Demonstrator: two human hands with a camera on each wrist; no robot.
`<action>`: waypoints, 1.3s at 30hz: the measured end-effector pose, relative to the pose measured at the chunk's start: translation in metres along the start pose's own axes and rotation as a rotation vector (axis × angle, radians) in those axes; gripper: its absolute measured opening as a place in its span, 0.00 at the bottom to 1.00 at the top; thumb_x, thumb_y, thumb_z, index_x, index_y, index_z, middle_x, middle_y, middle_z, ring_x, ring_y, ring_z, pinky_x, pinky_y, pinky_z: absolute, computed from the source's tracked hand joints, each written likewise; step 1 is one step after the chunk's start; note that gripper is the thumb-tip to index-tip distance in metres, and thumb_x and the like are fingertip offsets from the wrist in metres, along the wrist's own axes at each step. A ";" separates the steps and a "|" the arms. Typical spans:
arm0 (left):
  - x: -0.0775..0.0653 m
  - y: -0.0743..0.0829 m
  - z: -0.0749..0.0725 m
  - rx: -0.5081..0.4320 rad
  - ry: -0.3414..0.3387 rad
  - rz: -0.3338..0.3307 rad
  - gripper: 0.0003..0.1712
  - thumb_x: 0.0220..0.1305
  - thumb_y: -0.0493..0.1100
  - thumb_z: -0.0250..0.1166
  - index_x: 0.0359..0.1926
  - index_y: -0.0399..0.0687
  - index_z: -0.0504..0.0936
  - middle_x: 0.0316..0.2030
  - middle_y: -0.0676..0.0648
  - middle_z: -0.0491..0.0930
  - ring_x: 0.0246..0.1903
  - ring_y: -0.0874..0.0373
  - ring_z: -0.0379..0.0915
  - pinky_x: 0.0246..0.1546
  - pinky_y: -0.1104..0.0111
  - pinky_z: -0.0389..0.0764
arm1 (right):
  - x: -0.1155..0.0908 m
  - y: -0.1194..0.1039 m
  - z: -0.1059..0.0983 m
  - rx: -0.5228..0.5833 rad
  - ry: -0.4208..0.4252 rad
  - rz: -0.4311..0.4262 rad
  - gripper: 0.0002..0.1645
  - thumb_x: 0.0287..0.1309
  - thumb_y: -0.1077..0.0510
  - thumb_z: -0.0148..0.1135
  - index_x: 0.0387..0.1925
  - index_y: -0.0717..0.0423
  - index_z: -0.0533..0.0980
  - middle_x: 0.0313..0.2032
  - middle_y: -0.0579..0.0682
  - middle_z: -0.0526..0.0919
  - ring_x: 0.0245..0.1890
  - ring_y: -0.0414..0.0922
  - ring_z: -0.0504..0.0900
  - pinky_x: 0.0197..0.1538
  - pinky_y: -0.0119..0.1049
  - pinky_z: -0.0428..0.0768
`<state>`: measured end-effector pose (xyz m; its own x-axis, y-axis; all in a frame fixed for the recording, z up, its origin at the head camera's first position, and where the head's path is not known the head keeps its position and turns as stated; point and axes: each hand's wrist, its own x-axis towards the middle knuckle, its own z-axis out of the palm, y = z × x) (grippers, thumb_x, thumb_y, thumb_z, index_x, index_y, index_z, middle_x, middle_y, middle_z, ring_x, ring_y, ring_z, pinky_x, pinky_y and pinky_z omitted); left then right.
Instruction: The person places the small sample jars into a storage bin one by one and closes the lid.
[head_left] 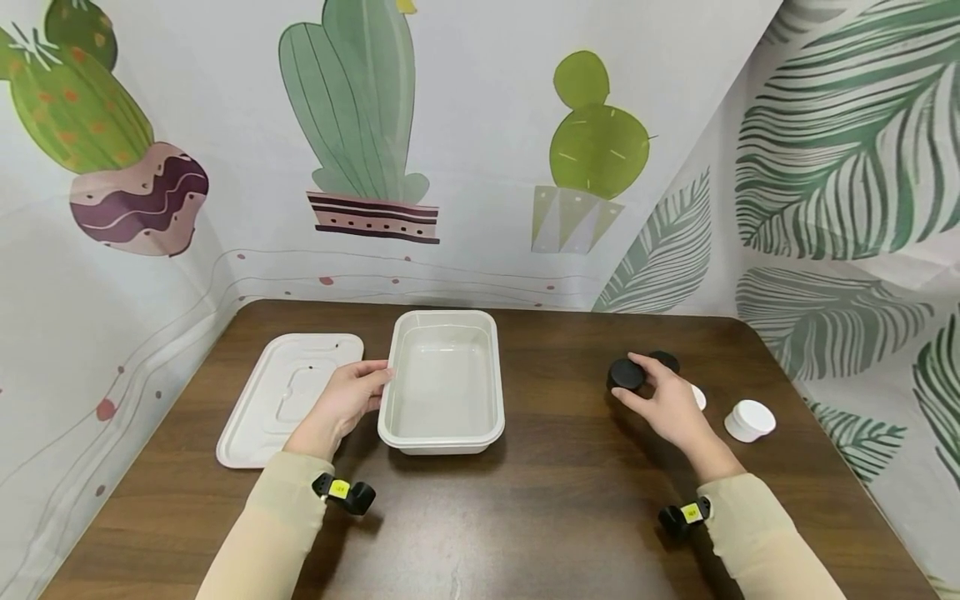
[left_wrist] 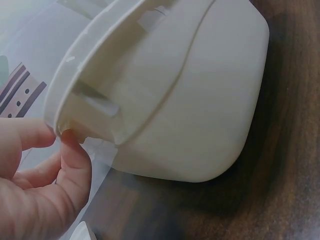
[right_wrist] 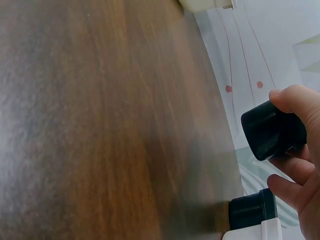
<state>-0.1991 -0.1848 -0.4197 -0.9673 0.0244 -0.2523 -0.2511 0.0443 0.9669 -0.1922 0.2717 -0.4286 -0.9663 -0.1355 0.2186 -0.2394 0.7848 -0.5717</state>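
Observation:
My left hand [head_left: 351,398] pinches the left rim of a white rectangular plastic container [head_left: 441,392], which looks empty inside. The left wrist view has the thumb and fingers at the rim of this container [left_wrist: 200,95]. In my right hand [head_left: 670,406] a small round black cup [head_left: 627,375] is held between thumb and fingers. The right wrist view puts this black cup [right_wrist: 272,131] above the table. Just behind the hand stands a second black cup [head_left: 665,361], and a white cup [head_left: 699,397] is partly hidden by the hand.
A white lid [head_left: 288,400] lies on the brown table [head_left: 547,500], left of the container and partly under the left forearm. Another white cup [head_left: 750,421] stands near the right edge. A printed cloth [head_left: 480,150] hangs along the back and sides.

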 end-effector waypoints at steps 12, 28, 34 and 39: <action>0.000 0.000 0.003 0.000 0.002 -0.005 0.24 0.67 0.36 0.55 0.59 0.25 0.66 0.44 0.38 0.78 0.33 0.62 0.79 0.32 0.72 0.81 | 0.008 -0.005 0.006 0.005 0.009 -0.024 0.40 0.56 0.46 0.65 0.64 0.63 0.65 0.57 0.67 0.74 0.49 0.63 0.79 0.49 0.56 0.77; 0.003 0.001 0.004 0.000 0.003 0.009 0.24 0.67 0.36 0.55 0.59 0.25 0.66 0.43 0.38 0.79 0.33 0.62 0.79 0.31 0.73 0.80 | 0.021 -0.018 0.009 0.019 -0.004 -0.053 0.41 0.56 0.47 0.66 0.64 0.63 0.64 0.58 0.66 0.73 0.49 0.62 0.80 0.49 0.55 0.78; 0.005 0.000 0.005 0.000 0.006 0.002 0.24 0.66 0.35 0.55 0.59 0.25 0.67 0.46 0.34 0.77 0.33 0.61 0.79 0.30 0.72 0.81 | 0.023 -0.024 0.010 0.030 -0.016 -0.046 0.41 0.55 0.47 0.66 0.65 0.62 0.64 0.60 0.66 0.71 0.51 0.63 0.78 0.52 0.56 0.77; 0.004 0.001 0.004 -0.010 0.005 0.003 0.24 0.66 0.36 0.55 0.59 0.25 0.66 0.43 0.38 0.79 0.33 0.62 0.79 0.30 0.73 0.80 | 0.026 -0.026 0.013 0.037 -0.014 -0.048 0.41 0.55 0.47 0.66 0.64 0.62 0.65 0.58 0.66 0.73 0.50 0.62 0.79 0.51 0.55 0.77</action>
<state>-0.2032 -0.1803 -0.4203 -0.9682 0.0198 -0.2494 -0.2486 0.0345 0.9680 -0.2120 0.2399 -0.4178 -0.9547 -0.1815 0.2359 -0.2890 0.7543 -0.5895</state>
